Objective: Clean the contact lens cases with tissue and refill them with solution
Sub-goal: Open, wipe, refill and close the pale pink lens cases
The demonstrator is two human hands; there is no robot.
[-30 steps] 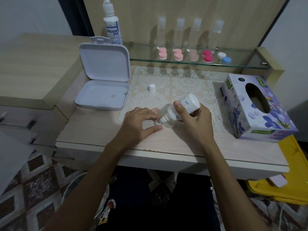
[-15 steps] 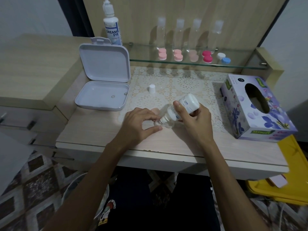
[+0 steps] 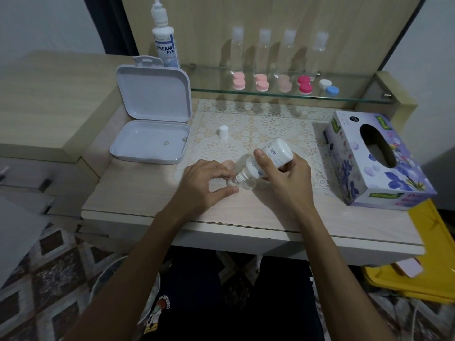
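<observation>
My right hand [image 3: 285, 178] grips a white solution bottle [image 3: 267, 159], tipped nozzle-down toward the left. Its tip sits over a clear contact lens case [image 3: 242, 184] lying on the table. My left hand [image 3: 205, 184] pinches the left end of that case between thumb and fingers. A pinkish cap [image 3: 227, 164] lies just behind the case. The bottle's white cap [image 3: 223, 131] stands on the lace mat. Several closed lens cases, pink [image 3: 238, 81], red [image 3: 304, 84] and white-blue [image 3: 328, 86], sit on the glass shelf.
An open white plastic box [image 3: 150, 141] lies at the left. A tissue box [image 3: 376, 161] stands at the right. A Dream Eye bottle [image 3: 165, 43] and several clear bottles [image 3: 263, 52] stand at the back. A yellow bin [image 3: 423, 267] sits low right.
</observation>
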